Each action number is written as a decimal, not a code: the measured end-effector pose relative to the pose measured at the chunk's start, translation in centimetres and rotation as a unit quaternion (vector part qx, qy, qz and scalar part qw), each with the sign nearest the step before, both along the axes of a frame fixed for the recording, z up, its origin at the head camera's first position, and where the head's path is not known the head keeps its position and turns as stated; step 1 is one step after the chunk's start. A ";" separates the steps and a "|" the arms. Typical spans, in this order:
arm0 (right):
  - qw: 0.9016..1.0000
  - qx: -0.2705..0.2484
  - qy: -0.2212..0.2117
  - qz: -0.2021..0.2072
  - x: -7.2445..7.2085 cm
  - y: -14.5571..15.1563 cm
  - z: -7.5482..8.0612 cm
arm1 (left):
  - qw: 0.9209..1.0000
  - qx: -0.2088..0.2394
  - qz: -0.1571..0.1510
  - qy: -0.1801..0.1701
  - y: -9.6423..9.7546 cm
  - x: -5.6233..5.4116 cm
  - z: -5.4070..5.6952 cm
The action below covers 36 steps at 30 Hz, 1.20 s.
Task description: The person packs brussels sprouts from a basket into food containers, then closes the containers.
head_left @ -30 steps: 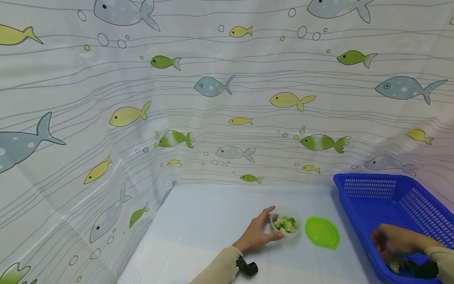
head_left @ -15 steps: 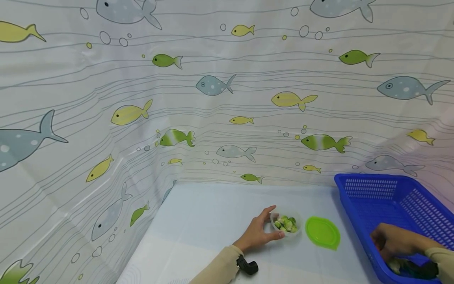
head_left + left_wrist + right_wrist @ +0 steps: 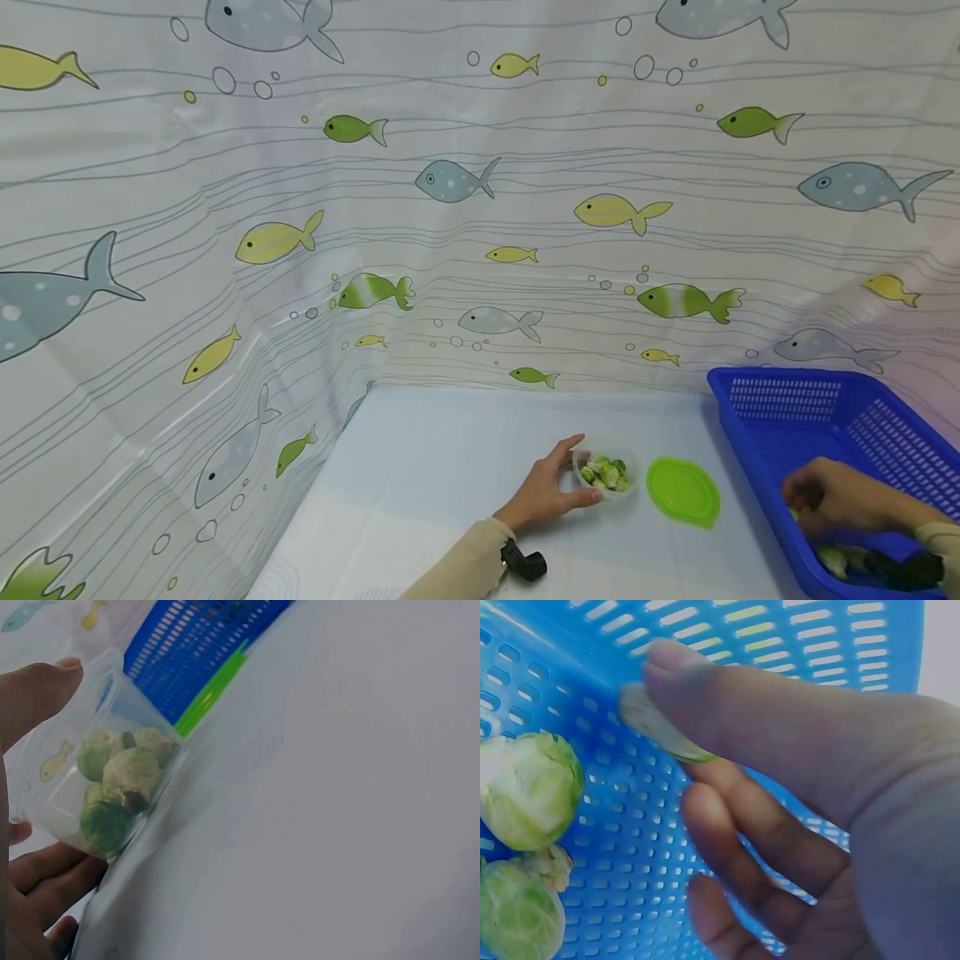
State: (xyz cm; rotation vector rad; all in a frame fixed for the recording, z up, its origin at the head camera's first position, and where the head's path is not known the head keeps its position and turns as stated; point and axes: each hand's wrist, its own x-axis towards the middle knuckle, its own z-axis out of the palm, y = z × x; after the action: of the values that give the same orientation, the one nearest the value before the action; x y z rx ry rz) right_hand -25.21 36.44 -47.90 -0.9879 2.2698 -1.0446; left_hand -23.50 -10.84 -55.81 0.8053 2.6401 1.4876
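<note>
My left hand (image 3: 542,496) holds a clear round plastic container (image 3: 64,806) on the white table, thumb on one side and fingers on the other. Several Brussels sprouts (image 3: 604,473) lie inside it. To its right is a bright green lid (image 3: 682,490), flat on the table. My right hand (image 3: 843,497) is inside the blue basket (image 3: 757,442), near its left wall. Between thumb and fingers it pinches a Brussels sprout (image 3: 649,720), partly hidden by the thumb. Loose Brussels sprouts (image 3: 532,791) lie in the basket beside that hand in the right wrist view.
Behind the table hangs a white sheet (image 3: 450,233) printed with fish, which also covers the left side. The basket's perforated walls stand at the table's right, close to the lid. A black band (image 3: 522,562) sits on my left wrist.
My right hand has lifted slightly inside the basket, and a bit of green now shows at its fingertips. The left hand, container and lid stay in place.
</note>
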 end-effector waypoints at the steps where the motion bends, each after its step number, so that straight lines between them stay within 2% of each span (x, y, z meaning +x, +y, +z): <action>1: 1.000 0.008 0.016 -0.012 0.0 0.1 0.1 | 1.000 0.000 -0.001 0.001 0.0 0.0 0.0; 4: 0.995 0.050 0.065 -0.061 0.1 0.2 0.4 | 1.000 0.000 -0.004 0.002 0.0 0.0 -0.1; 8: 0.981 0.113 0.099 -0.123 0.1 -0.2 1.0 | 1.000 0.002 -0.007 0.002 0.0 0.1 -0.2; 10: 0.975 0.126 0.115 -0.142 0.2 -0.3 1.3 | 1.000 0.004 -0.008 0.003 0.0 0.1 -0.2; 17: 0.954 0.112 0.211 -0.184 0.5 0.0 1.5 | 1.000 0.008 -0.009 0.006 -0.1 0.0 -0.2; 24: 0.926 0.120 0.246 -0.261 0.5 -0.2 2.6 | 1.000 0.007 -0.009 0.007 -0.2 0.0 -0.2; 32: 0.916 0.130 0.251 -0.283 0.0 0.2 5.2 | 1.000 0.007 -0.009 0.001 -0.1 0.0 -0.2; 36: 0.911 0.109 0.277 -0.286 -0.2 0.3 5.8 | 1.000 0.005 -0.010 0.003 -0.1 -0.1 -0.2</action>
State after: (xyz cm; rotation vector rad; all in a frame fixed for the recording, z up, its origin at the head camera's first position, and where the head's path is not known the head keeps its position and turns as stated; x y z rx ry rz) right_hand -25.37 36.72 -42.12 -0.5742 3.1925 -0.7367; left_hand -23.58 -10.92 -55.97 0.8352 2.6233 1.4983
